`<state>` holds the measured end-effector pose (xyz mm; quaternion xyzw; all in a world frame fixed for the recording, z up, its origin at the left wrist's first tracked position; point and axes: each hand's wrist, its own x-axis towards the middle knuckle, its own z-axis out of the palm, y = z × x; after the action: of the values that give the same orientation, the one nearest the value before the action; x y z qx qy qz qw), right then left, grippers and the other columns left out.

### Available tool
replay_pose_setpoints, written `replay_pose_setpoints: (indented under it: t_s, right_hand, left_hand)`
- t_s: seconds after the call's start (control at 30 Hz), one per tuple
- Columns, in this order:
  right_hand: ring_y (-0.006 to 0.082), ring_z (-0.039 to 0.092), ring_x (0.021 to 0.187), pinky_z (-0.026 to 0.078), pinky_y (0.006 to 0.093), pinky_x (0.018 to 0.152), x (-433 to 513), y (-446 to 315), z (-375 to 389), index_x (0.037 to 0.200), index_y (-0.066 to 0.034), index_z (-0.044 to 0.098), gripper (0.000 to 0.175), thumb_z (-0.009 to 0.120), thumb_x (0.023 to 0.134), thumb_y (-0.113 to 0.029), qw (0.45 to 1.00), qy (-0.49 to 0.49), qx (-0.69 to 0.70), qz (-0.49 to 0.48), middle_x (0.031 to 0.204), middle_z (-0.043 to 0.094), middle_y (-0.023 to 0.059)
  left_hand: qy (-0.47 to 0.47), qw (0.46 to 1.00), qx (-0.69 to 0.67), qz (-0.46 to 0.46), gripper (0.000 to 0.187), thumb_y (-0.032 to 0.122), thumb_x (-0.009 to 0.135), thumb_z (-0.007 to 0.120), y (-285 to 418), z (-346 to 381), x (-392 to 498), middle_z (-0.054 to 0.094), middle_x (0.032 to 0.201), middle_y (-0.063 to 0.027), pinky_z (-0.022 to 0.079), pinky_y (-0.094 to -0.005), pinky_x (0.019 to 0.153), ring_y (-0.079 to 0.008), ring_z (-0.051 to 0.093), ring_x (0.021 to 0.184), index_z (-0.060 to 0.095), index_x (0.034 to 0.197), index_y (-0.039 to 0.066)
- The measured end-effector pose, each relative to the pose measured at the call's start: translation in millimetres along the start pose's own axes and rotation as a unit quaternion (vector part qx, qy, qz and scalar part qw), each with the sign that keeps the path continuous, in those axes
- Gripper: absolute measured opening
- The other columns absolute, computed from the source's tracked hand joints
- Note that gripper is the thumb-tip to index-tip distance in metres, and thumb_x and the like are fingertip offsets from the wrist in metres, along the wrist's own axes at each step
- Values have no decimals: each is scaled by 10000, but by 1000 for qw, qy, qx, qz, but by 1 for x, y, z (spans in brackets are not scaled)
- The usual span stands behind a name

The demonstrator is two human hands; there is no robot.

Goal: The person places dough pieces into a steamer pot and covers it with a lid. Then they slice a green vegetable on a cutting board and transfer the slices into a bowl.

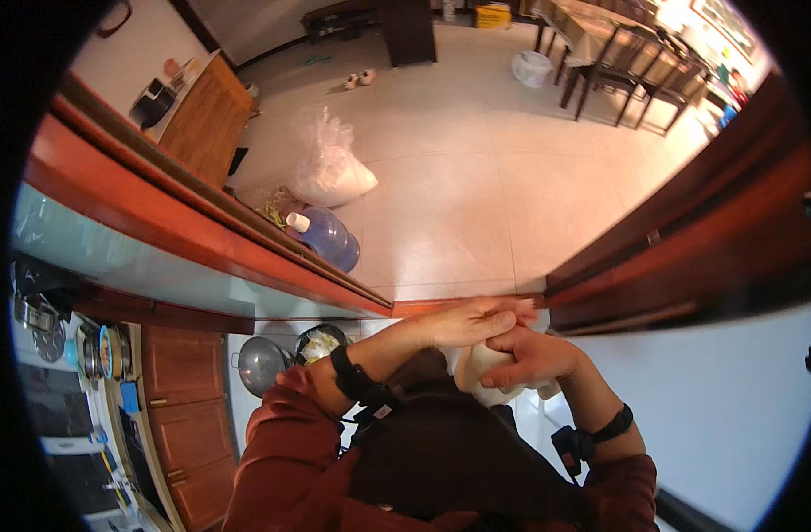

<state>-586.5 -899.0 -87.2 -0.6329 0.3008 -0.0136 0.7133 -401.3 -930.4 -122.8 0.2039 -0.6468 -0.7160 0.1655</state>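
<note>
My left hand (488, 320) stretches out flat, palm down, its fingertips blurred. It lies across the fingers of my right hand, and what is under it is hidden. My right hand (535, 359) curls around a pale, rounded bundle (480, 364), the thumb on its near side. The bundle looks soft, with whitish folds below; its exact kind cannot be made out. Both hands are in front of my dark apron (445, 439), just short of a reddish wooden threshold (438, 307).
Dark door panels (678, 246) rise at right, a red-framed glass partition (199, 206) at left. Beyond are a blue water jug (335, 243) and a tied clear bag of white contents (339, 179). A metal pot (262, 366) and a bagged bin (320, 342) stand left of me.
</note>
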Motion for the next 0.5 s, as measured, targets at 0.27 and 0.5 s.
replay_pose_setpoints:
  t_s: [0.27, 0.5]
  right_hand:
    - [118, 559, 681, 466, 257, 617, 57, -80, -197, 882, -18, 599, 208, 658, 683, -38, 977, 106, -180, -52, 750, 589, 40]
    - [157, 592, 700, 490, 264, 635, 167, -151, -317, 897, -34, 596, 206, 632, 695, -20, 969, 110, -223, 2, 777, 627, 67]
  left_hand:
    - [1, 994, 0, -106, 419, 357, 958, 442, -2, -160, 59, 584, 774, -9, 441, -252, 691, -92, 515, 756, 616, 973, -24]
    - [167, 984, -43, -48, 394, 344, 834, 641, 27, -295, 79, 566, 826, -12, 426, -233, 692, -76, 495, 791, 580, 968, -22]
